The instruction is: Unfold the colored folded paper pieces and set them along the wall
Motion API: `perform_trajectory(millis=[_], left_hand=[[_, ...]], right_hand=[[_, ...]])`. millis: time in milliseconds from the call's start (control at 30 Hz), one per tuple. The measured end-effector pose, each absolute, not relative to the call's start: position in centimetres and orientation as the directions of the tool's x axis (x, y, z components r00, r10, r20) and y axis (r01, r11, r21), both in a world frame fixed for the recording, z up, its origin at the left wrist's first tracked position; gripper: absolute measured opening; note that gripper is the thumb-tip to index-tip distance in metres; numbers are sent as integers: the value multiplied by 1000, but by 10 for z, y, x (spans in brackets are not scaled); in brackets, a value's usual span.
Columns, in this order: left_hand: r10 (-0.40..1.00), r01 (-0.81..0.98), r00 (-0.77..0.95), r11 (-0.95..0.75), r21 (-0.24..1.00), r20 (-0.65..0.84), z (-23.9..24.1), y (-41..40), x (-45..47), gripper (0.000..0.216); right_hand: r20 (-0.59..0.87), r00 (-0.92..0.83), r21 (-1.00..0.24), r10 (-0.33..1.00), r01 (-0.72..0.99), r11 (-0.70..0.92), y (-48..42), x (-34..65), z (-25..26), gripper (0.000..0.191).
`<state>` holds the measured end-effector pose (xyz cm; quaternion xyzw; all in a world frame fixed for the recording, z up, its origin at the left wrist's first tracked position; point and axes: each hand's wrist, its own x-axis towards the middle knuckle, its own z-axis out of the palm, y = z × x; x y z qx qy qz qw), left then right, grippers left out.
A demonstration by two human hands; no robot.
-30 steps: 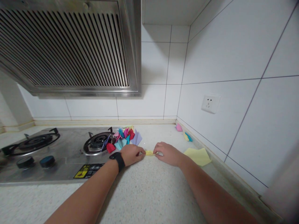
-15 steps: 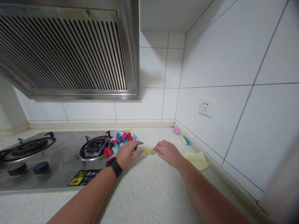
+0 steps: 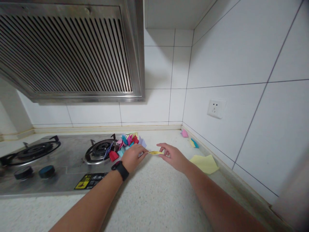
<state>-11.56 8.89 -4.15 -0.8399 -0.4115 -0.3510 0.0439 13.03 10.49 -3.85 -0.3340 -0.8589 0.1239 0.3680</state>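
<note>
A small folded piece of yellow paper is held just above the speckled counter, between my two hands. My left hand, with a dark watch on its wrist, pinches the paper's left end between thumb and fingers. At the right end is my right hand, its index finger lifted away and its thumb low against the paper. Its fingers are apart. The paper's folds bulge slightly in the middle. Beyond my left hand lies a heap of colourful folded papers, partly hidden by that hand.
A gas stove is on the left under a range hood. A pale yellow sheet lies beside my right forearm. Near the right wall are a pink folded paper and a blue-yellow one. A socket is above.
My left fingers have closed on the paper's left end. My right index finger has lifted off the right end, and its grip has opened. The view has shifted slightly.
</note>
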Motion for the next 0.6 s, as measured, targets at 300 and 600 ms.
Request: perform_trajectory(millis=[300, 600], left_hand=[[648, 723, 428, -664, 192, 630, -42, 88, -114, 12], [626, 712, 430, -678, 182, 651, -40, 88, -114, 11]], right_hand=[[569, -517, -397, 640, 509, 764, 102, 129, -38, 22], [596, -509, -369, 621, 513, 775, 102, 129, -36, 9]])
